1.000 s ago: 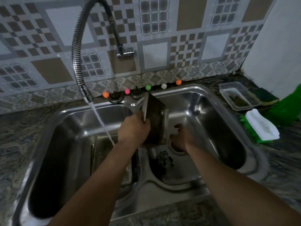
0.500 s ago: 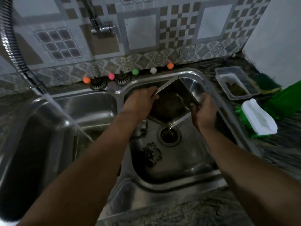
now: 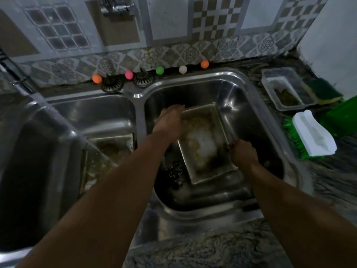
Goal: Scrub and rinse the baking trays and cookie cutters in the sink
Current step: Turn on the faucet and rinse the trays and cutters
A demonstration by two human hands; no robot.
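A greasy rectangular baking tray point(image 3: 204, 144) lies flat in the right sink basin point(image 3: 257, 120), open side up. My left hand point(image 3: 170, 122) rests on the tray's left rim near its far corner, fingers fairly straight. At the tray's right rim my right hand point(image 3: 242, 153) grips the edge with curled fingers. A gingerbread-man cookie cutter point(image 3: 174, 172) sits on the basin floor just left of the tray's near corner. A second dirty tray point(image 3: 110, 147) stands in the left basin.
On the counter at the right lie a white-handled green brush point(image 3: 311, 134), a clear plastic tub point(image 3: 286, 89), a green sponge point(image 3: 324, 91) and a green container point(image 3: 343, 115). Coloured balls point(image 3: 160, 70) and two drain strainers point(image 3: 144, 79) line the back ledge.
The tray went from upright over the sink divider into the right basin and now lies flat. My right hand took hold of its right rim. The view swung right, off the running tap.
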